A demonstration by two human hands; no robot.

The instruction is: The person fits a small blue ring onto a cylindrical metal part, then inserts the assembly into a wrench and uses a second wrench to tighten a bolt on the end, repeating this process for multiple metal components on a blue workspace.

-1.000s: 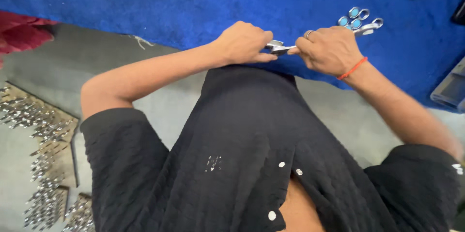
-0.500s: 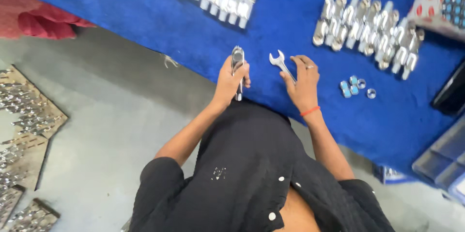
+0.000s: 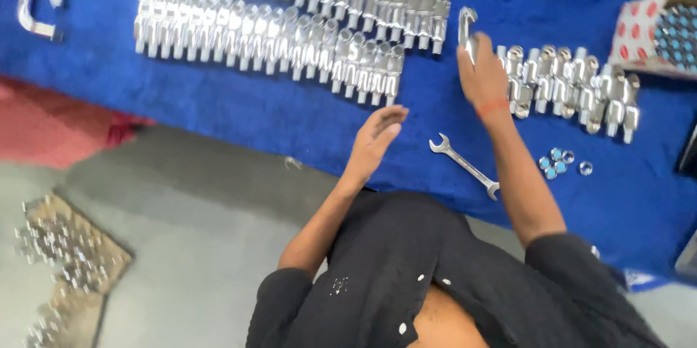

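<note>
My right hand (image 3: 482,75) is stretched forward over the blue cloth (image 3: 218,112) and grips a shiny metal clamp piece (image 3: 467,25) between two groups of the same parts. My left hand (image 3: 375,139) hovers open and empty above the cloth's near edge, fingers together. A silver open-ended spanner (image 3: 465,166) lies flat on the cloth between my two forearms. A few small blue-capped nuts (image 3: 557,163) sit just right of my right forearm.
Long rows of shiny clamp pieces (image 3: 276,25) fill the cloth's far left; a shorter row (image 3: 573,90) lies at right. A red-dotted box of blue-capped nuts (image 3: 657,32) sits far right. Red fabric (image 3: 65,126) and metal parts on cardboard (image 3: 62,261) lie on the floor.
The spanner has been let go and now lies on the cloth. The clamp piece passed from my left hand to my right, which reached forward; the left hand opened.
</note>
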